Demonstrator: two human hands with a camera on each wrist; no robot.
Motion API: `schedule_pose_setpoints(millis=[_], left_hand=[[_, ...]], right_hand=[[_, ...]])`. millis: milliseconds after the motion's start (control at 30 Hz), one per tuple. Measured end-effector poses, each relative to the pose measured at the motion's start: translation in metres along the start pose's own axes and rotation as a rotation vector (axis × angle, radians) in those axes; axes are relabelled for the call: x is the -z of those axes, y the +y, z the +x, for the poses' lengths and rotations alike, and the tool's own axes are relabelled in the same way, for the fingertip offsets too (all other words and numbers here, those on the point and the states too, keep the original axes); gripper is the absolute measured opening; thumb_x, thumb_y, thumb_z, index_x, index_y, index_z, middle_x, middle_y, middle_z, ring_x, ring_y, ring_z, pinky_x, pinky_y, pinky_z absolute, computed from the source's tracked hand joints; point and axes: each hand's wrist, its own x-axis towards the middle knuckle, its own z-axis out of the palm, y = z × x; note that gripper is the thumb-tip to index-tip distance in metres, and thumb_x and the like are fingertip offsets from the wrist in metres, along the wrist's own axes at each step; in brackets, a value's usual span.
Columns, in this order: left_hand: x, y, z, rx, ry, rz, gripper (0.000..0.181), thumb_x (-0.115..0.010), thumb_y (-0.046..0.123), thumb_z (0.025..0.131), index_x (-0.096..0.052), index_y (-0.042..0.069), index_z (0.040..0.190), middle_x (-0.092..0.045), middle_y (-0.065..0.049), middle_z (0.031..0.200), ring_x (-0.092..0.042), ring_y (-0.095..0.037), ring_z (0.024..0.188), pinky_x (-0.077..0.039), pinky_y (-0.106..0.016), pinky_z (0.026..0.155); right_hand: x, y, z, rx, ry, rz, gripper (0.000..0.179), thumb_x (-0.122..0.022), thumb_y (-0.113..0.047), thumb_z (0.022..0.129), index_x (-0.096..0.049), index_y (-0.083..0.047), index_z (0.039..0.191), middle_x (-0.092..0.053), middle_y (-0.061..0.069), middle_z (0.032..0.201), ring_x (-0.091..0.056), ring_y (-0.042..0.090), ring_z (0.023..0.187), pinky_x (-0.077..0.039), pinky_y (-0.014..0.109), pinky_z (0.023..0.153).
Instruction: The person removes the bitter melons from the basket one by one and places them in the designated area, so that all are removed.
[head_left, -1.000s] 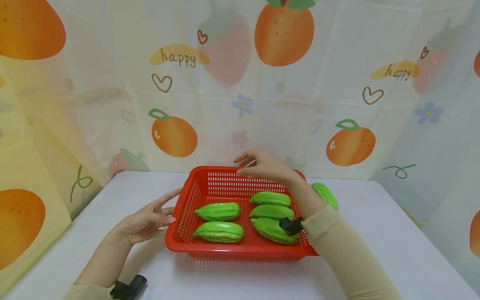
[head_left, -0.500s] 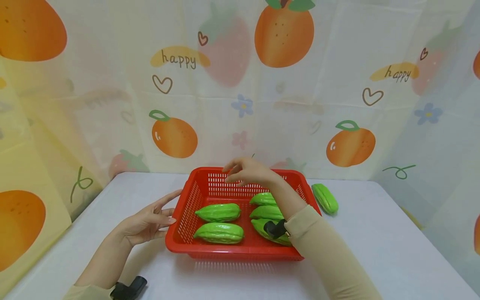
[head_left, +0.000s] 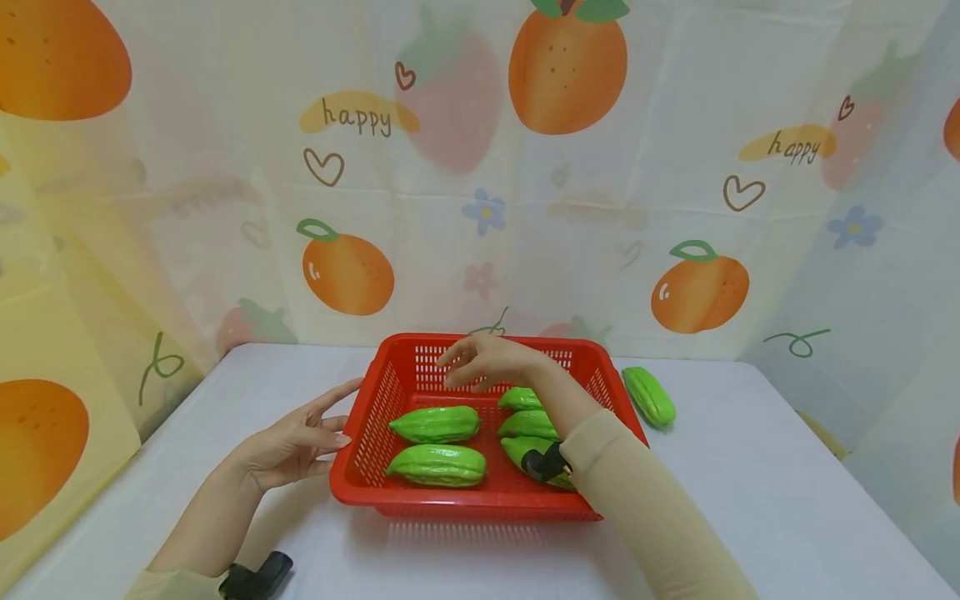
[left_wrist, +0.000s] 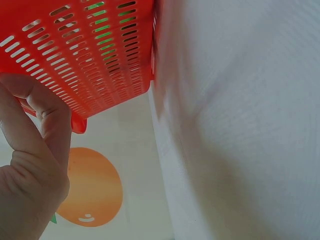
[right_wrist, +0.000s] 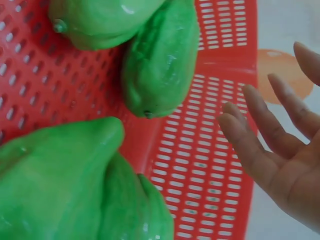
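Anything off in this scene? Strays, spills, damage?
One stray: a lone green gourd lies on the white table, to the right of the red basket. It looks odd because the five other gourds lie inside. No spill or damage visible.

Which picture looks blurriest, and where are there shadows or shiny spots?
Head view: fairly crisp, soft shadow on the white table in front of the red basket, small highlights on the green gourds; left wrist view: broad, soft-edged shadow across the white table; right wrist view: softest, gourd edges fuzzy, pale glints on their skins.
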Motion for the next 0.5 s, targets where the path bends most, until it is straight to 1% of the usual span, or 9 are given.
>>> schedule_pose_setpoints(millis=[100,167,233,300,400,500], left_hand=[[0.0,0.0,0.0,0.001,-0.002,-0.002,0.081,-0.05,0.001,0.097,-0.005,0.029,0.158,-0.068,0.003,0.116,-0.072,-0.013,0.099,-0.061,-0.036,0.086],[0.0,0.0,0.0,0.002,0.0,-0.004,0.081,-0.05,0.001,0.097,-0.005,0.029,0.158,-0.068,0.003,0.116,-0.073,-0.013,0.099,-0.061,-0.036,0.086],[0.0,0.0,0.0,0.003,0.004,-0.005,0.081,-0.05,0.001,0.097,-0.005,0.029,0.158,-0.068,0.003,0.116,-0.073,-0.013,0.099,-0.061,-0.036,0.086],[0.0,0.0,0.0,0.004,0.007,0.001,0.082,-0.05,0.001,0.097,-0.004,0.028,0.159,-0.068,0.004,0.116,-0.072,-0.013,0.098,-0.061,-0.035,0.086],[0.0,0.0,0.0,0.009,0.014,0.011,0.083,-0.05,0.002,0.097,-0.003,0.028,0.159,-0.068,0.004,0.116,-0.072,-0.012,0.099,-0.061,-0.035,0.086],[-0.001,0.0,0.001,0.012,0.023,0.018,0.083,-0.051,0.002,0.096,-0.002,0.028,0.159,-0.067,0.004,0.116,-0.072,-0.012,0.099,-0.061,-0.035,0.086]], right_hand=[[-0.001,0.004,0.002,-0.008,-0.014,-0.022,0.046,-0.069,-0.017,0.091,-0.057,-0.008,0.135,-0.055,0.017,0.141,-0.061,0.019,0.112,-0.056,0.037,0.095],[-0.001,0.006,0.003,-0.013,-0.018,-0.035,0.046,-0.069,-0.017,0.091,-0.057,-0.008,0.135,-0.056,0.017,0.141,-0.061,0.019,0.114,-0.055,0.042,0.099],[-0.002,0.009,0.004,-0.017,-0.023,-0.036,0.048,-0.068,-0.016,0.091,-0.055,-0.006,0.137,-0.058,0.019,0.138,-0.063,0.023,0.117,-0.052,0.048,0.105],[-0.003,0.012,0.005,-0.024,-0.033,-0.037,0.05,-0.068,-0.015,0.092,-0.053,-0.004,0.138,-0.059,0.02,0.137,-0.062,0.025,0.119,-0.049,0.052,0.108],[-0.004,0.015,0.007,-0.034,-0.046,-0.053,0.051,-0.068,-0.015,0.092,-0.052,-0.004,0.139,-0.058,0.021,0.138,-0.063,0.025,0.118,-0.051,0.051,0.106],[-0.005,0.018,0.008,-0.041,-0.06,-0.081,0.051,-0.068,-0.015,0.091,-0.052,-0.003,0.139,-0.057,0.021,0.139,-0.064,0.02,0.111,-0.054,0.05,0.101]])
